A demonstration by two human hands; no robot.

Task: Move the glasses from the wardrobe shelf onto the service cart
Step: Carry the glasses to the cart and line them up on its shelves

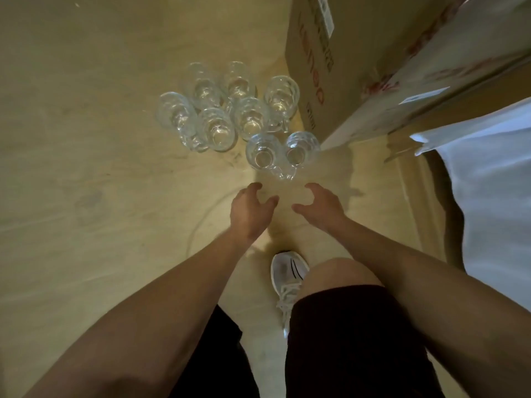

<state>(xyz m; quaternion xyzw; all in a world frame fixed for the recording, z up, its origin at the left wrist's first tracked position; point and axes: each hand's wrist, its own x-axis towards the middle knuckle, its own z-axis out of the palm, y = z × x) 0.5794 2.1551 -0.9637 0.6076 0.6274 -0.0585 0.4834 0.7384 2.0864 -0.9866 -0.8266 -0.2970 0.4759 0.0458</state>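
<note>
Both hands, left hand (250,209) and right hand (321,206), are wide, empty; crowded glass mugs (283,155) touch, so a hasty grab could topple neighbours.

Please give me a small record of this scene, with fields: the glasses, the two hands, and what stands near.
glasses: eight clear glasses, upright, clustered on the pale wooden surface
nearest pair: two glasses side by side, just ahead of the hands
left hand: fingers curved, holds nothing
right hand: fingers curved, holds nothing
nearby: cardboard box right of the glasses; white cloth at right edge
</note>
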